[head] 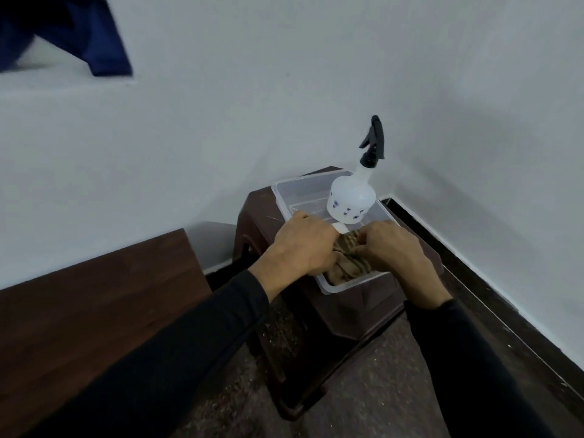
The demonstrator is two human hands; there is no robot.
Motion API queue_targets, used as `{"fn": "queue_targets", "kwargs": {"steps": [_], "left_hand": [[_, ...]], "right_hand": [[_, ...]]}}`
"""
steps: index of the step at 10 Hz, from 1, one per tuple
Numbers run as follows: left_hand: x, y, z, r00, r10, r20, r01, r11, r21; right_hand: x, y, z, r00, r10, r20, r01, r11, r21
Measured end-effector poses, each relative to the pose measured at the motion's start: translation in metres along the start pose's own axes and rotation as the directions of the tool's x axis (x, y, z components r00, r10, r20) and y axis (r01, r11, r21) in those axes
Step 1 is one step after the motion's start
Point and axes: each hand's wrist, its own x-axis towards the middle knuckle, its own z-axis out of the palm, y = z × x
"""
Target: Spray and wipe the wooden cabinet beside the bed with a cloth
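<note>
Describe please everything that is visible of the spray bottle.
The spray bottle is translucent white plastic, with a round body carrying small blue flower prints, a narrow neck and a black trigger head. It stands upright in the far part of the clear plastic box. The left hand and right hand hold the cloth nearby; neither touches the bottle.

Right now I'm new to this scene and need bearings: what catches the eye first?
At centre, the left hand and right hand grip a striped cloth in a clear tub on a dark stool. A white spray bottle with a black trigger stands at the tub's far end, near the wall corner. The cabinet lies lower left.
</note>
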Motion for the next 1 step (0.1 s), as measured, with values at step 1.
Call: {"fn": "queue_targets", "kwargs": {"steps": [1], "left_hand": [[-0.0267, -0.036, -0.0074, 0.988, -0.078, -0.134, 0.077, 0.997, -0.018]], "right_hand": [[-0.0069, -0.0176, -0.0116, 0.998, -0.025, -0.054, 0.024, 1.0, -0.011]]}}
